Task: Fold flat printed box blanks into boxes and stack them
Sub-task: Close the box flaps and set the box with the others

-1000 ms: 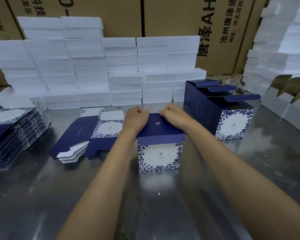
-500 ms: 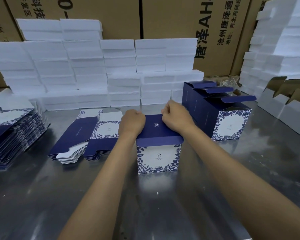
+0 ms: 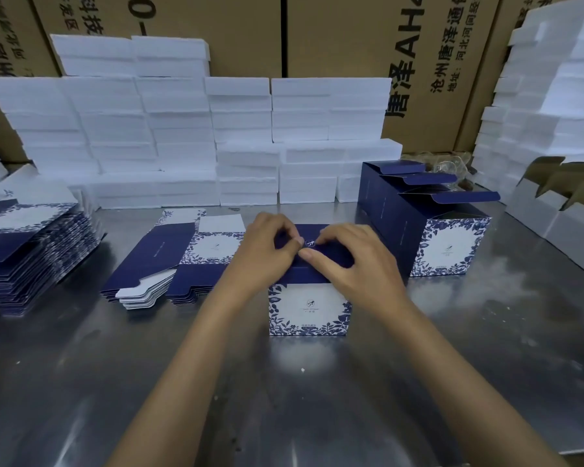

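Note:
A folded blue-and-white box (image 3: pixel 308 310) stands upright on the steel table (image 3: pixel 284 382) in the middle, its navy lid flat on top. My left hand (image 3: pixel 267 252) and my right hand (image 3: pixel 351 261) rest on that lid, thumbs and fingertips meeting near the small logo. Flat printed blanks (image 3: pixel 169 261) lie in a low pile just left of the box. A taller stack of blanks (image 3: pixel 31 251) sits at the far left. Three folded boxes (image 3: pixel 445 244) with lids open stand in a row at the right.
White foam blocks (image 3: pixel 189 143) are piled along the back and at the right (image 3: pixel 536 106). Brown shipping cartons (image 3: pixel 344 32) form the back wall. White corrugated trays (image 3: pixel 560 214) sit at the right edge.
Both hands were fists pressing the lid's far corners. They have moved to the lid's middle, fingers now spread and pinching near the logo. The box has stayed in place.

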